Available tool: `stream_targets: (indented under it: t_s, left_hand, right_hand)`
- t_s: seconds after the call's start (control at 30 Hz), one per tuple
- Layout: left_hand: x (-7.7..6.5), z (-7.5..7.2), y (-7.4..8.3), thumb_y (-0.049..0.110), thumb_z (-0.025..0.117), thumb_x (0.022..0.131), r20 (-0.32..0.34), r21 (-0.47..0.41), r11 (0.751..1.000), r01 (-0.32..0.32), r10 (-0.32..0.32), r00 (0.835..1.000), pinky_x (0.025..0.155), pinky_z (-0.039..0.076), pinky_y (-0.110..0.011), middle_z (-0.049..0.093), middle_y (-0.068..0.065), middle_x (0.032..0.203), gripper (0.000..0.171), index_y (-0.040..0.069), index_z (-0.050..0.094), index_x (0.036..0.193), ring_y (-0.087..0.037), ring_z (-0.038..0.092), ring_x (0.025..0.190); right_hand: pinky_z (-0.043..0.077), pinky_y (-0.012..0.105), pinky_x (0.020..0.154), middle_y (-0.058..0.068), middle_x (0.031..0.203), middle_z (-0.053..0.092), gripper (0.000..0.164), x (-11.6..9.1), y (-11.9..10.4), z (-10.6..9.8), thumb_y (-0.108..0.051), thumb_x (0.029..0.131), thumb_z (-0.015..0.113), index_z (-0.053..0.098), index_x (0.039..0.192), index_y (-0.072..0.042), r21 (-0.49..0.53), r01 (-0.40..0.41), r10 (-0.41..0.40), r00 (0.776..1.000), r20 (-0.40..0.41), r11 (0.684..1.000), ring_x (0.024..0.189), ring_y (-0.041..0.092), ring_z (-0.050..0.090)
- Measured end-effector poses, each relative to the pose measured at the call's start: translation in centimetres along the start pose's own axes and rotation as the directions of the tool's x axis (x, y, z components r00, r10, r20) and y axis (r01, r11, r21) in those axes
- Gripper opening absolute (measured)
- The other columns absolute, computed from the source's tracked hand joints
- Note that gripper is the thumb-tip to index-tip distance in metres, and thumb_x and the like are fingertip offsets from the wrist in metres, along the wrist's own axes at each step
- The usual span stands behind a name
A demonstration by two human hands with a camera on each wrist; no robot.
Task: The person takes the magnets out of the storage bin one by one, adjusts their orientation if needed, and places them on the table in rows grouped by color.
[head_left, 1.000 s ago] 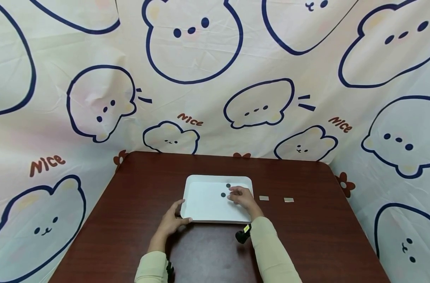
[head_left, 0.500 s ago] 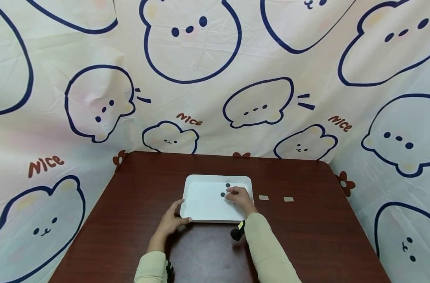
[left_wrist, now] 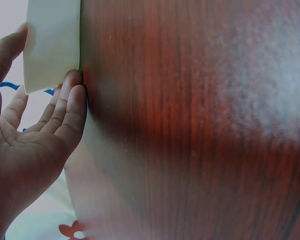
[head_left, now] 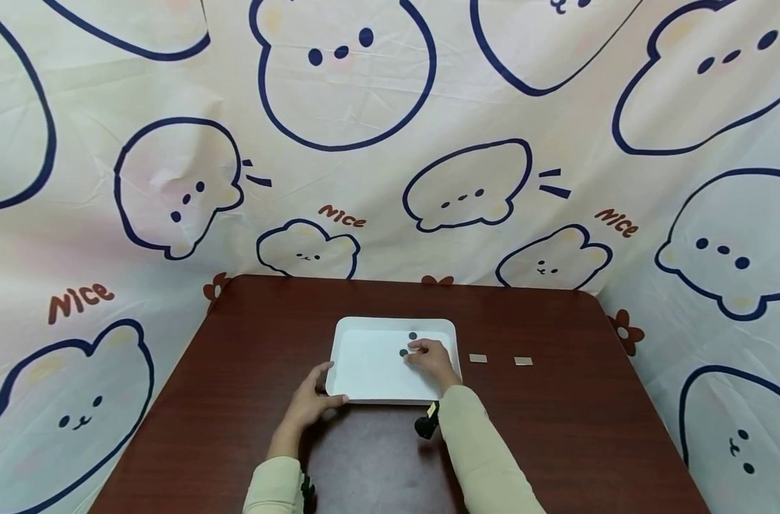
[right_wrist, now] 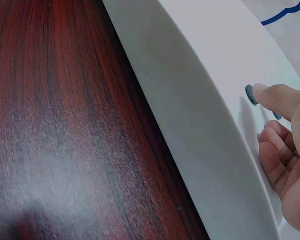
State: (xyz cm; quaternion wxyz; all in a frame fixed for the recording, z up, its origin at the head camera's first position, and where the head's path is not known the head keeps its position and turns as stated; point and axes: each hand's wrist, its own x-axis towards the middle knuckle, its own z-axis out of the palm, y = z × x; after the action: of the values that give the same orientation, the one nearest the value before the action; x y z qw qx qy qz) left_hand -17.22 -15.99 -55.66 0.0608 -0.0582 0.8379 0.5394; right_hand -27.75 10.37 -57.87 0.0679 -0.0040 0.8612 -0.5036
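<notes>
On the table lies a white tray (head_left: 364, 371) with two small dark round discs on its floor. One dark disc (head_left: 412, 335) lies farther back; the nearer dark disc (head_left: 403, 353) is beside the right hand's fingertips. My left hand (head_left: 310, 403) holds the tray's near left corner, thumb on the front wall and a finger at the left side. My right hand (head_left: 431, 360) is over the tray's right part, thumb and index finger apart. In the right wrist view its thumb tip overlaps the near disc (right_wrist: 250, 94), and the other fingers are loosely bent; contact is unclear.
Two small pale flat squares lie on the table right of the tray: a nearer square (head_left: 478, 358) and a farther square (head_left: 523, 361). The dark brown table (head_left: 267, 314) meets a cartoon-printed drape (head_left: 390, 178) behind and at both sides.
My right hand has shifted slightly left, its fingertips coming up to the nearer disc. The left hand has stayed at the tray's corner. Tray, discs and squares keep their places.
</notes>
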Motion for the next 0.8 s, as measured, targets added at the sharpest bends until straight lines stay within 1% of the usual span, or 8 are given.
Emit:
stream_targets:
  t_s: [0.1,0.3,0.37,0.57,0.67,0.8]
  left_hand:
    - [0.01,-0.07,0.0,0.014,0.082,0.071,-0.007,0.007,1.0,0.001,-0.001,1.0,0.062,0.044,-0.036,0.057,-0.018,0.102,0.079,0.012,0.041,0.139,-0.022,0.056,0.078]
    - [0.0,-0.08,0.04,0.013,0.082,0.071,-0.013,0.013,1.0,0.003,-0.003,1.0,0.063,0.044,-0.036,0.057,-0.018,0.101,0.078,0.012,0.042,0.138,-0.022,0.057,0.078]
    - [-0.03,-0.1,0.05,0.013,0.082,0.071,-0.011,0.011,1.0,0.002,-0.002,1.0,0.063,0.044,-0.036,0.057,-0.018,0.1,0.078,0.012,0.042,0.138,-0.022,0.057,0.077]
    - [-0.01,-0.07,0.05,0.012,0.081,0.071,-0.006,-0.001,1.0,-0.006,0.006,1.0,0.062,0.044,-0.035,0.057,-0.018,0.098,0.078,0.011,0.042,0.138,-0.022,0.057,0.076]
    - [-0.03,-0.1,0.07,0.012,0.081,0.071,-0.007,0.0,1.0,-0.008,0.008,1.0,0.062,0.044,-0.035,0.057,-0.018,0.098,0.078,0.011,0.042,0.138,-0.021,0.057,0.076]
    - [-0.04,-0.08,0.03,0.011,0.081,0.071,-0.008,-0.008,1.0,-0.009,0.009,1.0,0.062,0.044,-0.035,0.057,-0.018,0.097,0.078,0.011,0.042,0.138,-0.022,0.057,0.077]
  right_hand:
    - [0.04,0.032,0.064,0.001,0.076,0.056,0.026,0.0,-0.14,0.2,-0.012,0.076,0.076,0.071,0.101,-0.004,-0.06,0.022,-0.022,1.0,-0.003,0.998,0.068,0.017,0.046]
    - [0.041,0.035,0.067,0.0,0.085,0.059,0.026,-0.28,-0.58,0.49,-0.017,0.079,0.074,0.072,0.104,-0.01,-0.155,0.006,-0.006,1.0,0.002,0.988,0.074,0.016,0.05]
    - [0.041,0.035,0.066,0.001,0.086,0.06,0.026,-0.48,-0.8,0.51,-0.017,0.079,0.074,0.072,0.104,-0.011,-0.167,0.004,-0.004,1.0,0.003,0.986,0.074,0.017,0.051]
    - [0.037,0.032,0.058,-0.002,0.076,0.059,0.02,-0.56,-0.79,0.74,-0.016,0.077,0.076,0.075,0.097,-0.012,-0.187,0.005,-0.008,1.0,-0.012,0.982,0.065,0.016,0.048]
    - [0.037,0.031,0.059,-0.003,0.076,0.059,0.016,-0.51,-0.62,0.83,-0.018,0.077,0.076,0.075,0.093,-0.014,-0.192,-0.002,-0.001,1.0,-0.018,0.981,0.065,0.015,0.048]
    - [0.037,0.032,0.06,-0.004,0.075,0.059,0.012,-0.54,-0.37,0.87,-0.018,0.078,0.074,0.075,0.089,-0.016,-0.187,0.013,-0.019,0.999,-0.031,0.982,0.066,0.015,0.048]
